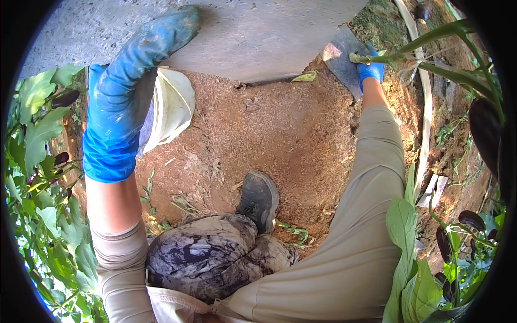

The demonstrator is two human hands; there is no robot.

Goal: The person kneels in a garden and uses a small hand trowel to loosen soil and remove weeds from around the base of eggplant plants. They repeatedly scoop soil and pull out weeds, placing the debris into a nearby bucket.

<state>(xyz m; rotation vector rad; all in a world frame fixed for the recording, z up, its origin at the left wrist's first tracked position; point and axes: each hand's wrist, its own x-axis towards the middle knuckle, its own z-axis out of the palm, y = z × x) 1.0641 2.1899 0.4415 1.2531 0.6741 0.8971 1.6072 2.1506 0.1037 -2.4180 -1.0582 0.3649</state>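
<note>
My left hand, in a long blue rubber glove soiled towards its end, lies against a broad grey slab or sheet across the top. Its fingers cannot be told apart, so its grip is unclear. Below that forearm glove is a white plastic bucket, partly hidden by it. My right hand, in a blue glove, reaches far forward to a smaller grey flat piece at the slab's right end. A green plant stem with a blunt pale end crosses in front of the right hand and hides part of its fingers.
Eggplant plants with leaves and dark fruit line the left. More dark eggplants hang at the right. A pale hose or pipe runs over the soil there. My dark shoe stands on reddish-brown ground.
</note>
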